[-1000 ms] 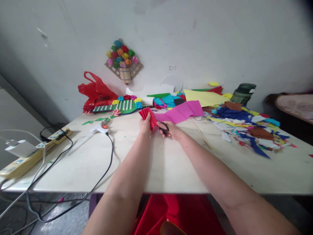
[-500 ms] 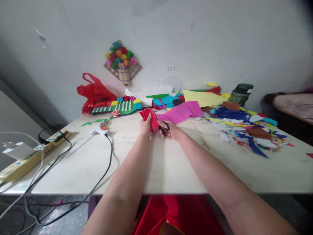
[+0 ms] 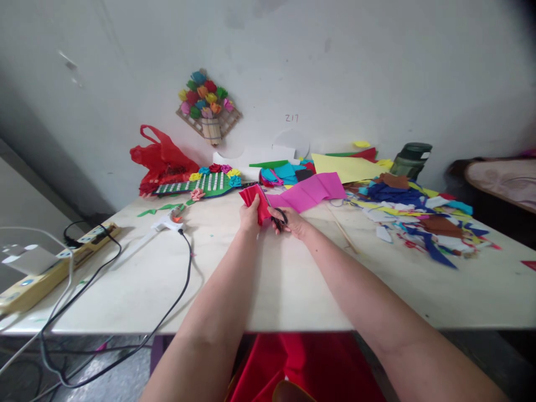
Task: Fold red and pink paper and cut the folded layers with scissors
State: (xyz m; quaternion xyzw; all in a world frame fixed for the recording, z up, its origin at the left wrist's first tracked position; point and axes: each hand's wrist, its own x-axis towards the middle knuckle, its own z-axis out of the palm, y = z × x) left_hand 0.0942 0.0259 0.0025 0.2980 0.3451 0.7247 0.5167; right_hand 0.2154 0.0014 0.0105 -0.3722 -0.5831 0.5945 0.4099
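My left hand [image 3: 250, 215] is closed on a folded piece of red paper [image 3: 262, 207], its thumb pressed flat over the front. The fingers of my right hand [image 3: 294, 224] go round the black handles of a pair of scissors [image 3: 280, 221]. The blades point up and left along the right edge of the red paper; whether they bite into it I cannot tell. Just behind both hands lies a creased magenta paper strip [image 3: 307, 192]. A thin wooden stick [image 3: 342, 229] rests on the table to the right.
Scraps of coloured paper [image 3: 422, 223] are heaped at the right, near a dark green bottle [image 3: 412, 159]. At the left lie a white glue gun [image 3: 167, 220] with a black cord and a power strip [image 3: 54, 268]. A red plastic bag [image 3: 163, 153] and a green flower-trimmed craft [image 3: 205, 183] stand behind.
The scissor handles look slightly closer together than before. Both hands stay in nearly the same place, and the whole view has shifted very slightly.
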